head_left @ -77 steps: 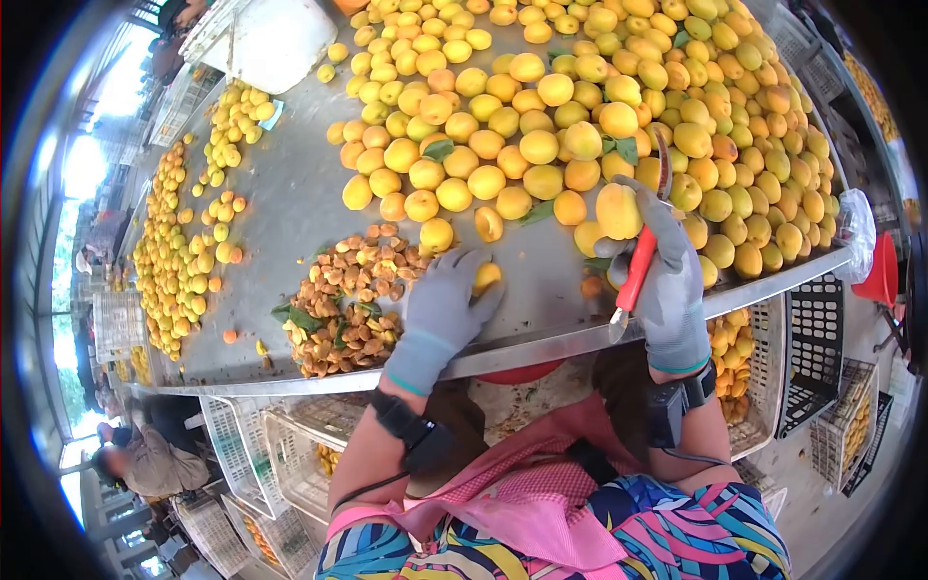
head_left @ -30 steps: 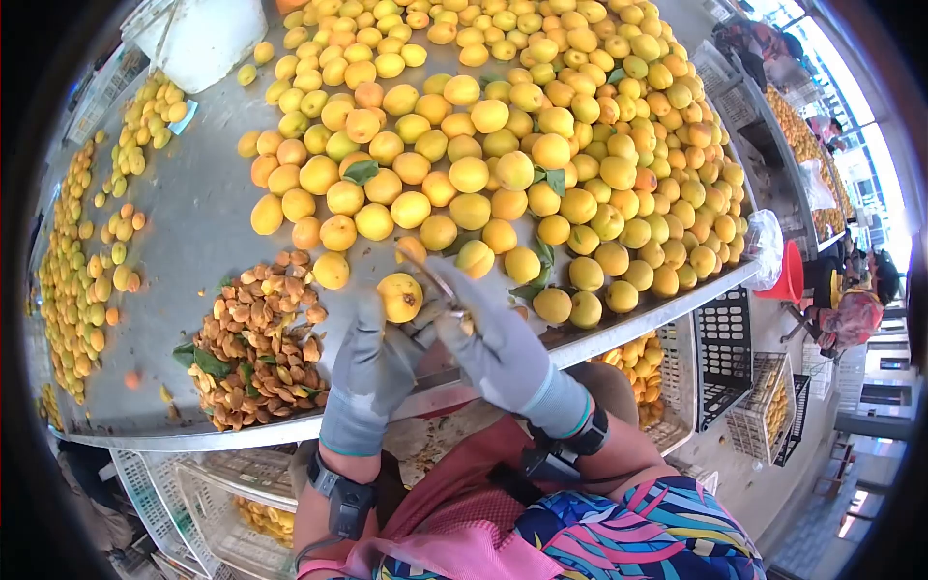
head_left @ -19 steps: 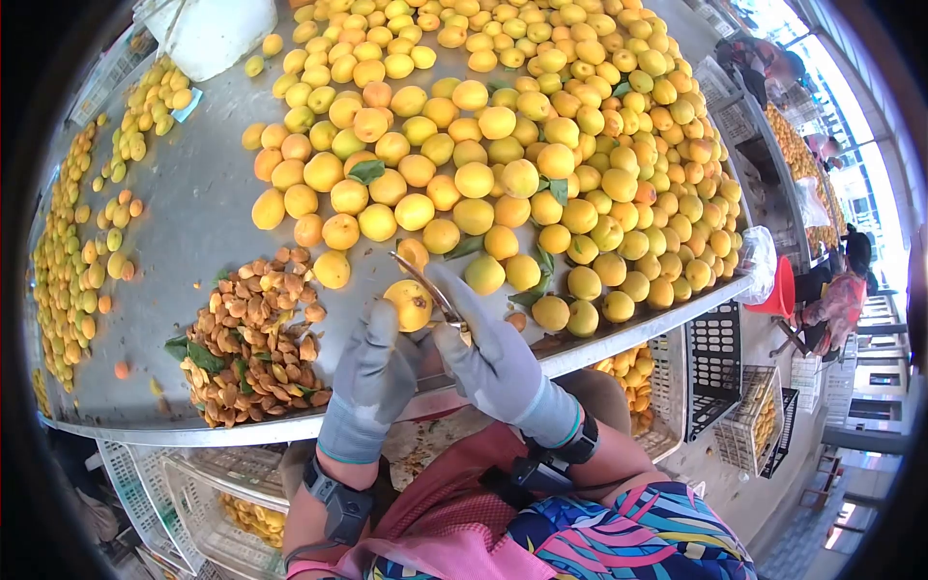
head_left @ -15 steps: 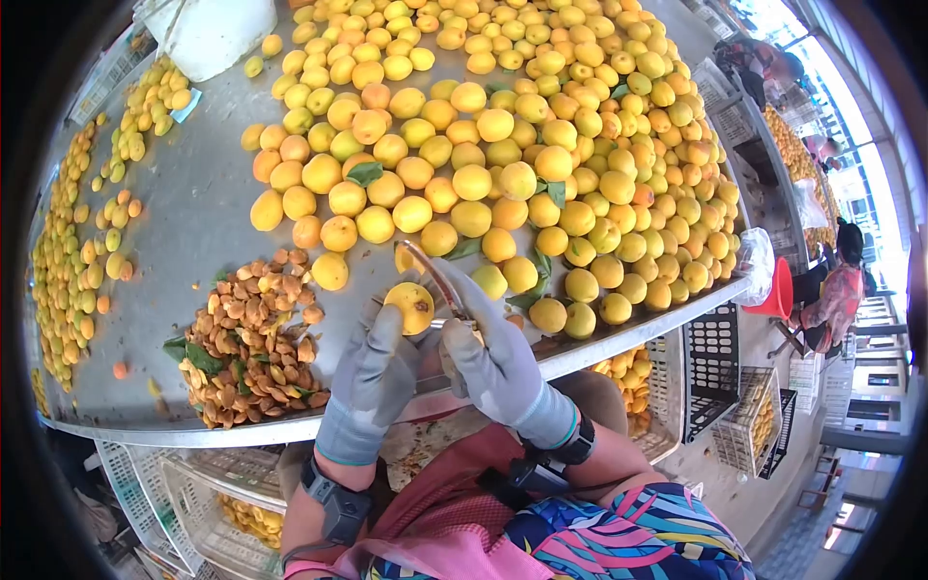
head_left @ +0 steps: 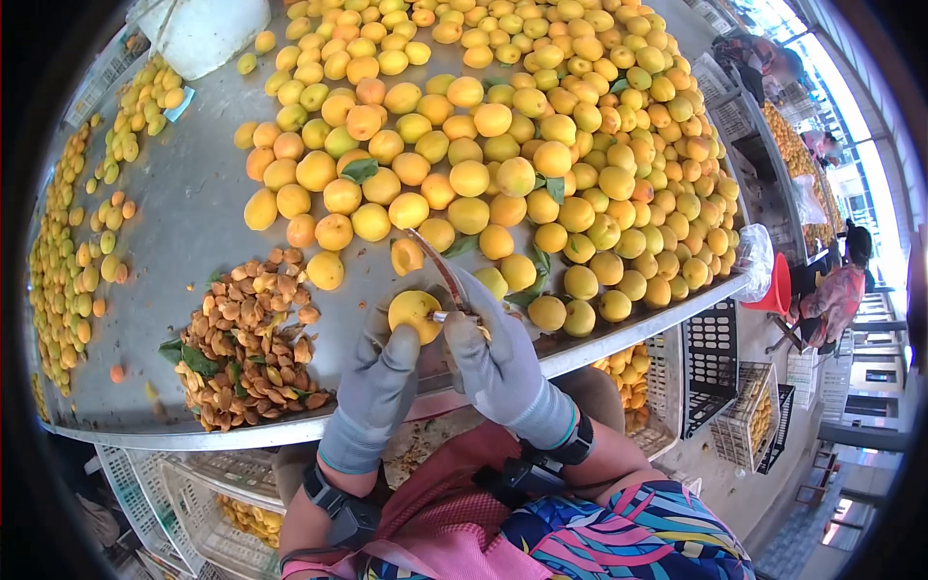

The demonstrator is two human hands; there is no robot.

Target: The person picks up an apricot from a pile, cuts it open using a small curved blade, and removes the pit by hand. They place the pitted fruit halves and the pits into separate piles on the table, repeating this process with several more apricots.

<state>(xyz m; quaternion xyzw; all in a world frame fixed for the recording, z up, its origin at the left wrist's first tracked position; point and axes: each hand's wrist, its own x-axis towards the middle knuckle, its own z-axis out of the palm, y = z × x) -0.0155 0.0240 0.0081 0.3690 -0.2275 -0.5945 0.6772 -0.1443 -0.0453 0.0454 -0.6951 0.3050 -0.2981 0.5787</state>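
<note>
My left hand, in a grey glove, pinches a yellow apricot between thumb and fingers, over the table's near edge. My right hand, gloved alike, is closed around a slim curved brown tool whose far end points up and left. A short metal part shows by the right thumb, right at the apricot's side. Just beyond the held fruit is an apricot half, partly overlapped by the tool. Left of my hands lies a heap of brown apricot pits with some green leaves.
Whole apricots cover much of the metal table, with more along its left side. A white bucket stands at the far left. Crates, a red bucket and a seated person are to the right.
The apricot in my left hand has turned, so its dark stem spot no longer faces me. The metal part by my right thumb now meets the fruit's side.
</note>
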